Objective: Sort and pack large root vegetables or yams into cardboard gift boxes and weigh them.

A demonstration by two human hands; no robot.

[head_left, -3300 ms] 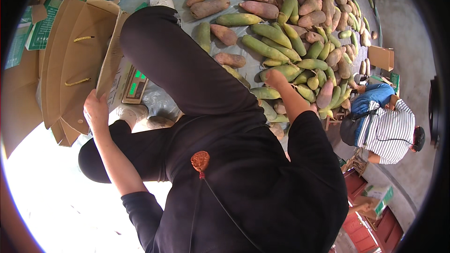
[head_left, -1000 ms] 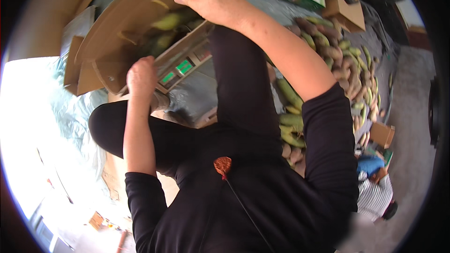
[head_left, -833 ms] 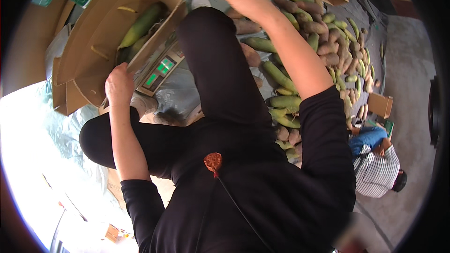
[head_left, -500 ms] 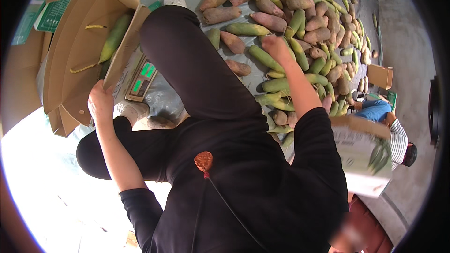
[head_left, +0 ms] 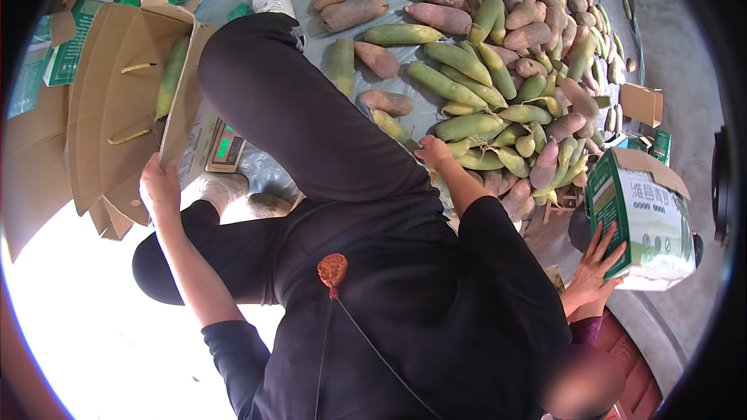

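My left hand [head_left: 160,187] is closed on the near edge of an open cardboard box [head_left: 97,117]. Inside that box lies a green radish [head_left: 172,78], partly hidden by the wall; yellow rope handles show on the inner side. My right hand [head_left: 437,154] has its fingers curled at the lower end of a green radish [head_left: 391,127], beside my thigh. To the right of this hand spreads a large heap of green radishes [head_left: 468,126] and reddish-brown, soil-covered roots [head_left: 531,35]. One short reddish root [head_left: 387,103] lies just above the radish at my hand.
A scale [head_left: 226,148] with a green-lit display stands by the box. Green printed cartons [head_left: 85,39] are at the far left. At right, another person's hand [head_left: 594,268] supports a green-and-white carton [head_left: 642,222]. A small brown box [head_left: 641,104] sits beyond the heap.
My right hand has come down from the heap toward my thigh, with a green radish now at its fingers. The other person's carton has turned and risen. My left hand stays on the box edge.
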